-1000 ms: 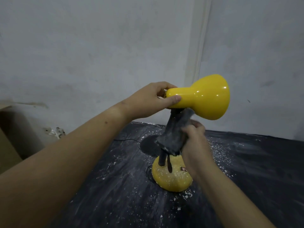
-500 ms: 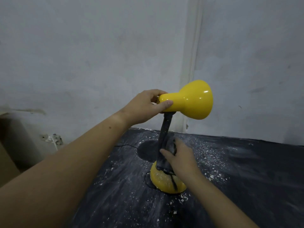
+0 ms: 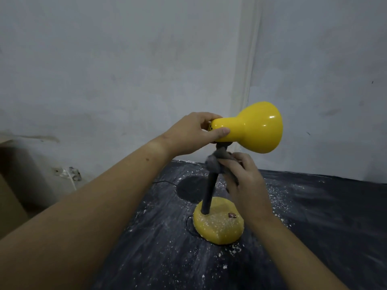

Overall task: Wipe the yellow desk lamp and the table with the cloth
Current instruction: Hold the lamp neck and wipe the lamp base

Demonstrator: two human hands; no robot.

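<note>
The yellow desk lamp stands on the black table (image 3: 324, 216). Its shade (image 3: 259, 130) points right, and my left hand (image 3: 192, 135) grips the narrow rear end of the shade. A black neck (image 3: 209, 193) runs down to the round yellow base (image 3: 217, 225), which is speckled with white dust. My right hand (image 3: 243, 174) is closed on a grey cloth (image 3: 217, 162) wrapped around the top of the neck, just under the shade. Part of the cloth is hidden in my fingers.
White dust and crumbs are scattered over the table around the base. A thin black cord (image 3: 163, 182) runs off the table's left edge. The grey wall corner (image 3: 249, 80) stands close behind the lamp. A brown box (image 3: 12, 197) sits at the far left.
My right hand has slid the cloth from low on the neck, near the base, up to the top under the shade. My left hand has kept its grip on the shade.
</note>
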